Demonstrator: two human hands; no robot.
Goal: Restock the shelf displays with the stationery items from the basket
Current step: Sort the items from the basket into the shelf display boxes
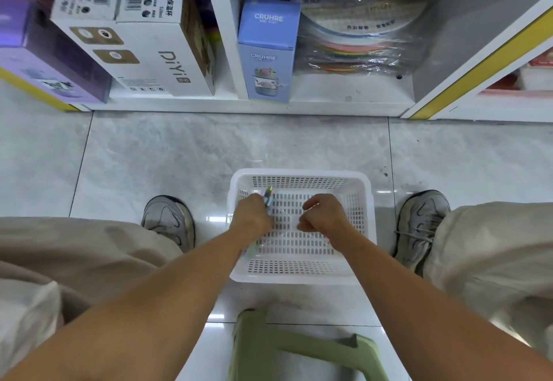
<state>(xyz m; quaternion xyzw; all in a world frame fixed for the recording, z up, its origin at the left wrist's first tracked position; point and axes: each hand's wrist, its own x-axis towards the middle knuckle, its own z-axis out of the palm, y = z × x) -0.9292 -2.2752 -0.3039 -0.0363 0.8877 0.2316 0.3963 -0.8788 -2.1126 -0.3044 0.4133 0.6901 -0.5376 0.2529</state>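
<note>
White plastic basket (299, 273) sits on the floor between the shoes. Left hand (254, 214) is inside it, gripping a small bundle of pastel pens (267, 196) whose tips project just beyond the knuckles. Right hand (324, 216), beside the left, is curled over the basket floor; whether it pinches anything cannot be determined. Risk: a loose bundle may shed pens on lifting. The shelf (329, 102) lies well ahead of both hands.

Grey marbled tile floor (155, 156), glossy. White slotted basket (366, 201) sits on it, between two grey sneakers. Green stool (299, 344) just behind the basket. White shelf unit (254, 107) stands at far edge, boxes on its bottom board.
</note>
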